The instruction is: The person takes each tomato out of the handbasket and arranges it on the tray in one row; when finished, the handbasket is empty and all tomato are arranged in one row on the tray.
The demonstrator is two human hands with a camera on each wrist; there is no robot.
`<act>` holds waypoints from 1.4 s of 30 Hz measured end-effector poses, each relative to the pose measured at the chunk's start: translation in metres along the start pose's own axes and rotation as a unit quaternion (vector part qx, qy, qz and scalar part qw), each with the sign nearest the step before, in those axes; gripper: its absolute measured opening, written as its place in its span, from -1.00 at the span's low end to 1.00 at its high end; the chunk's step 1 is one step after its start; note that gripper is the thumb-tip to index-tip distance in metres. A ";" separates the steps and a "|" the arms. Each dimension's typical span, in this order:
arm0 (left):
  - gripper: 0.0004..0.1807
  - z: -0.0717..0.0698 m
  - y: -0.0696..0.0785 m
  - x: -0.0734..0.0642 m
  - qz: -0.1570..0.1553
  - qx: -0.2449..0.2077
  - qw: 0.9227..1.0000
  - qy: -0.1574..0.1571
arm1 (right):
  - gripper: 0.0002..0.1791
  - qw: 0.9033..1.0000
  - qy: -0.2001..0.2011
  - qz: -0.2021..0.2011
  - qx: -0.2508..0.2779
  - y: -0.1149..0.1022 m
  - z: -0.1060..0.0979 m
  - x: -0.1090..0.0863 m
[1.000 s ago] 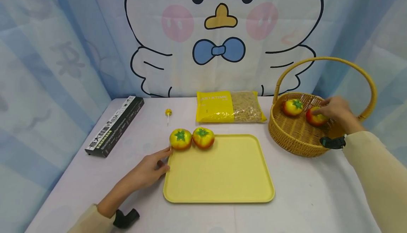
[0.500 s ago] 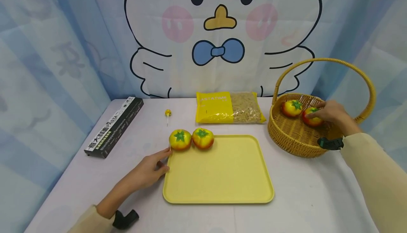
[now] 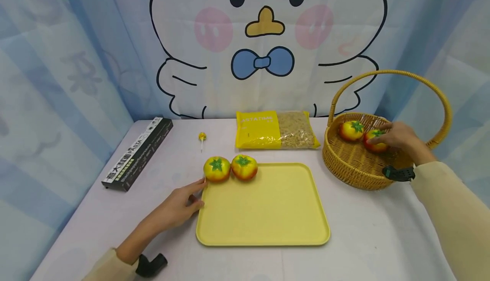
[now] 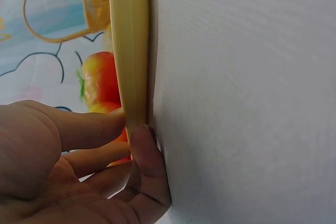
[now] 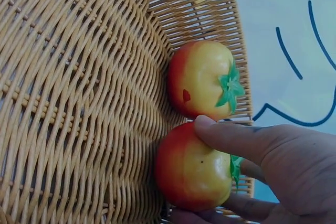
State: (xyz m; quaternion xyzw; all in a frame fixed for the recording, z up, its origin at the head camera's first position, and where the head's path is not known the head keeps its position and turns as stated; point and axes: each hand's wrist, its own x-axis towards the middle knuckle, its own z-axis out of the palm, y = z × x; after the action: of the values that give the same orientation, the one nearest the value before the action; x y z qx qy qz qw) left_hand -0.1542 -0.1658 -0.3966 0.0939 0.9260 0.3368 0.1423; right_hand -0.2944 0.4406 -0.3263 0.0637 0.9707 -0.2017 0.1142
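Observation:
In the head view my left hand holds the left edge of the yellow tray; in the left wrist view, fingertips lie against its rim. Two yellow-red tomatoes with green leafy tops sit side by side at the tray's far left corner. On the right, my right hand reaches into the wicker basket. There it grips a tomato, its thumb on the near side and other fingers partly hidden behind. Another tomato lies right against it by the basket wall.
A yellow bag of pasta lies behind the tray. A lollipop and a long black pasta box are at the left. The basket's tall handle arches over its opening. A patterned curtain hangs behind the table.
My right hand has shifted the gripped tomato slightly left, up beside the other one in the basket, then stayed still. The left hand and tray have not visibly moved.

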 end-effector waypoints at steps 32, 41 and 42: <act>-0.34 0.000 0.000 0.000 -0.002 0.007 1.000 -0.001 | 0.10 0.994 0.079 -0.071 0.021 -0.041 -0.008 -0.042; -0.34 0.000 -0.001 0.000 0.001 0.002 1.000 -0.002 | 0.07 0.991 0.090 -0.094 0.036 -0.062 0.003 -0.050; -0.34 0.000 -0.001 0.000 0.001 0.001 1.000 -0.002 | 0.06 0.991 0.089 -0.096 0.037 -0.065 0.004 -0.051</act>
State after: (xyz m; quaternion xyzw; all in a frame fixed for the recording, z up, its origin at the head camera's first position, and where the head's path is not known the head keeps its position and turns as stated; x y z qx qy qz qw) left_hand -0.1541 -0.1664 -0.3975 0.0956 0.9261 0.3357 0.1435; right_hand -0.2558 0.3757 -0.2930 -0.0075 0.9705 -0.2408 0.0050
